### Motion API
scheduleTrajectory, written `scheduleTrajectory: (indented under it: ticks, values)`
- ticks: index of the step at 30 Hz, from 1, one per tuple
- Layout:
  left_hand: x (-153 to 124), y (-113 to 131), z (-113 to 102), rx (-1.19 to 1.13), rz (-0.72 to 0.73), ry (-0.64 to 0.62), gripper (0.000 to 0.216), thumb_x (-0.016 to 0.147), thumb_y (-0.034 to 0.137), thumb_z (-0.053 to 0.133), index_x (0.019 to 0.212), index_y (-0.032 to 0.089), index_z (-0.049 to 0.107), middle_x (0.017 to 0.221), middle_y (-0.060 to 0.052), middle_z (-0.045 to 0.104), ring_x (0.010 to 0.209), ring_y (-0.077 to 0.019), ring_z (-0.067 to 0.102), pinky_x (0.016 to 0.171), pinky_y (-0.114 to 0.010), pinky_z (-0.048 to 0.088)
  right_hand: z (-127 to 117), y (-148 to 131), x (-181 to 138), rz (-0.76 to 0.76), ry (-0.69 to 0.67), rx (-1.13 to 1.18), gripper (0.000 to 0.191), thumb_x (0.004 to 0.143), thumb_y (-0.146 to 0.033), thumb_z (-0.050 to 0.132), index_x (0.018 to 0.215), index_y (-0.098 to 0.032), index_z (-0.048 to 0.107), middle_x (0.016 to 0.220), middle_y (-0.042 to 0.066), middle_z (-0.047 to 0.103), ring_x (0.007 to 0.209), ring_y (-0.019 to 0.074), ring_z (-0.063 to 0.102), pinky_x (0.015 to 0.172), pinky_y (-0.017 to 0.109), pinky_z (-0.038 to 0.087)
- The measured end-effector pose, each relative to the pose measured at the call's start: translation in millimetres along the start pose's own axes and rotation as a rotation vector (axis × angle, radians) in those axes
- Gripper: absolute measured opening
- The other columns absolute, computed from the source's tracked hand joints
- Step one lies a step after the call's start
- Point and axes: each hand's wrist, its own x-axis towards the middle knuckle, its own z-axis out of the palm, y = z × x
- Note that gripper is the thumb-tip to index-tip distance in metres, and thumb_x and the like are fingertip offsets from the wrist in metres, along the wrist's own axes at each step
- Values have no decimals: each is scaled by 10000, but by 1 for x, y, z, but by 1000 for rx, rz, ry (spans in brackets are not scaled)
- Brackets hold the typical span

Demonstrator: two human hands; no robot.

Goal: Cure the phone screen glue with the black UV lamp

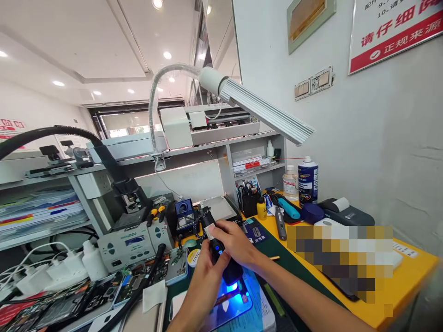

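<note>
A black flashlight (231, 273) with a braided wrist cord is tilted downward and throws blue-violet light from its lower end. My left hand (206, 271) is closed round its near side, with the thumb beside the small lit display on the barrel. My right hand (237, 240) grips the barrel from the other side, higher up. Below the lamp lies a flat phone-shaped panel (242, 310), glowing blue; my left forearm hides part of it. Under the panel is a light-coloured pad or packet (265, 313) on the dark green mat (294, 272).
On the left stand a grey rework station (128, 251), a black hose (152, 269) and several phone parts. A blue soldering unit (184, 214) sits behind my hands. To the right, a spray can (308, 182) and a black printer (348, 216) stand on the yellow tabletop (417, 263). A lamp (266, 110) hangs overhead.
</note>
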Motion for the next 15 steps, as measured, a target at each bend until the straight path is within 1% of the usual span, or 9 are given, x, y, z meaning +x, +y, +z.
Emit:
scheduleTrajectory:
  ticks: [1, 3, 6, 8, 11, 12, 15]
  values:
    - [-1, 1, 1, 13, 2, -8, 515, 844, 477, 773, 1251, 233, 572, 1393, -110, 660, 1339, -327, 580, 1152, -434, 392, 0, -1, 0, -1, 0, -1, 379, 1044, -433, 620, 769, -173, 597, 715, -41, 559, 655, 164, 584, 658, 311, 507]
    - [-2, 2, 2, 31, 20, -32, 538, 850, 508, 758, 1262, 231, 551, 1386, -109, 663, 1327, -317, 589, 1158, -434, 382, 0, -4, -1, -1, -1, -4, 365, 1026, -414, 650, 756, -176, 588, 703, -47, 543, 649, 162, 573, 656, 308, 496]
    - [2, -2, 2, 63, 61, -38, 667, 837, 539, 755, 1349, 211, 481, 1384, -126, 651, 1416, -321, 504, 1179, -437, 364, 0, -8, -3, 4, -8, -3, 330, 998, -385, 686, 762, -175, 590, 709, -49, 541, 652, 162, 565, 652, 304, 480]
    - [7, -10, 1, 87, 107, -20, 737, 814, 562, 762, 1376, 187, 466, 1435, -149, 611, 1472, -332, 435, 1218, -433, 325, 1, -9, -3, 16, -12, 1, 299, 981, -363, 705, 775, -173, 599, 715, -50, 541, 651, 161, 560, 645, 299, 469]
    - [13, -23, -1, 111, 171, 21, 811, 793, 616, 751, 1395, 162, 451, 1521, -183, 529, 1490, -353, 409, 1247, -439, 303, 0, -11, -5, 37, -8, 14, 248, 957, -323, 725, 796, -170, 616, 723, -51, 546, 654, 161, 553, 649, 298, 457]
    - [15, -26, -1, 123, 187, 30, 810, 799, 631, 738, 1394, 161, 451, 1520, -188, 528, 1486, -358, 415, 1246, -446, 309, 0, -12, -5, 42, -7, 21, 233, 951, -311, 728, 801, -169, 620, 727, -50, 549, 657, 162, 551, 650, 297, 452]
    - [16, -33, -3, 175, 216, 26, 742, 839, 660, 687, 1358, 169, 486, 1416, -180, 621, 1425, -365, 499, 1206, -461, 385, -1, -15, -6, 57, -5, 46, 231, 930, -292, 739, 780, -171, 612, 724, -50, 542, 653, 159, 533, 632, 285, 427]
